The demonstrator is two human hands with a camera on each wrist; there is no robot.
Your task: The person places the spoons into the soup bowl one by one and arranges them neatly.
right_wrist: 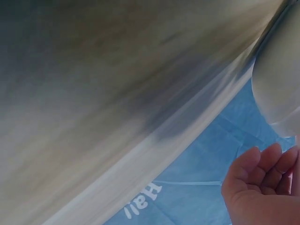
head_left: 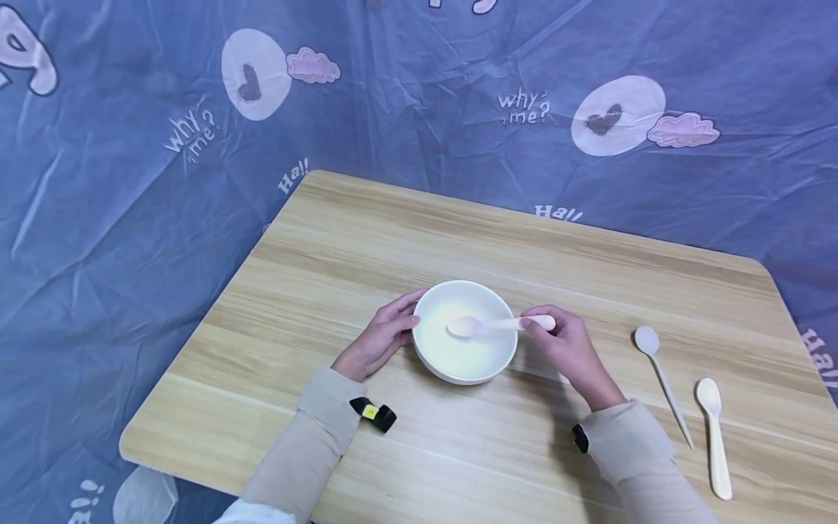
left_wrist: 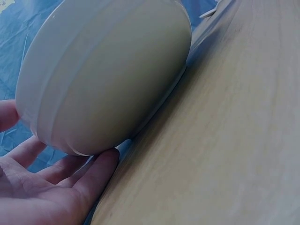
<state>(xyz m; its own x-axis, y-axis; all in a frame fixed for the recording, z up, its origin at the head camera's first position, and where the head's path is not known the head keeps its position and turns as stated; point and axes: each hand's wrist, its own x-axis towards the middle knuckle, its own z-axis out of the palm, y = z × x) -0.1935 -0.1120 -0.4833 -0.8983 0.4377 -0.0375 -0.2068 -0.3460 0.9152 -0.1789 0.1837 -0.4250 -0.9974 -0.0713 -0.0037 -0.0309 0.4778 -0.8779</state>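
A white bowl (head_left: 465,364) stands on the table, its outer wall filling much of the left wrist view. My left hand (head_left: 382,335) holds it from the left, thumb at the rim and fingers against the outside below. Between the thumb and fingers of my right hand (head_left: 568,349) is the handle of a pale spoon (head_left: 500,324). Its head, slightly blurred, is over the bowl's inside; whether it touches the bottom I cannot tell. In the right wrist view the fingers of that hand (right_wrist: 262,187) are curled, and the spoon is mostly out of sight.
Two more spoons lie to the right of my right hand: a thin-handled one (head_left: 663,386) and a thicker, cream one (head_left: 715,437). They rest on a wood-grain table (head_left: 419,233) with rounded corners. Blue printed cloth (head_left: 419,94) hangs behind and beside it.
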